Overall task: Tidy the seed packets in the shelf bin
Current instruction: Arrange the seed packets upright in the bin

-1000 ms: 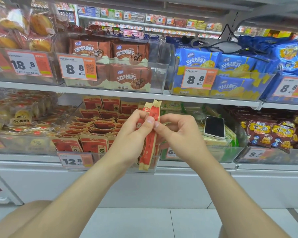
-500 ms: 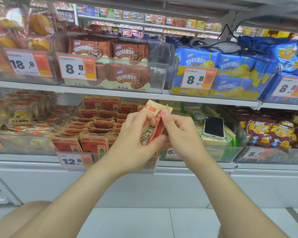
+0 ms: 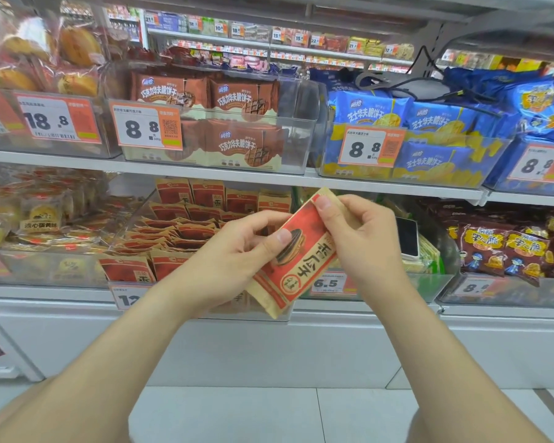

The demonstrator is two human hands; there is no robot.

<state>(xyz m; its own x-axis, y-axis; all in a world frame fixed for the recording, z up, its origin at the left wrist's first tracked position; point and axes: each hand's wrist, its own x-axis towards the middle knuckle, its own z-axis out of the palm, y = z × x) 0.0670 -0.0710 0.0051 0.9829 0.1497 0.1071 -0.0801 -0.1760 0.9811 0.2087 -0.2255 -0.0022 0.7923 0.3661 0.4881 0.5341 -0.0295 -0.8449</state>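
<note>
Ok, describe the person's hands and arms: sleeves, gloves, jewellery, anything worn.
The left hand and right hand are bare: no gloves, rings, watch or bracelets. Both forearms are uncovered to the frame's edge, no sleeve in view. Visible thumbnails look short, unpainted.

You stand in a shop: shelves carry clear bins of packaged snacks behind orange price tags.

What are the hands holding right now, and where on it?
One seed packet, tilted, held by both hands: the right hand pinches its top end, the left hand grips its left edge, thumb on the front.
</note>
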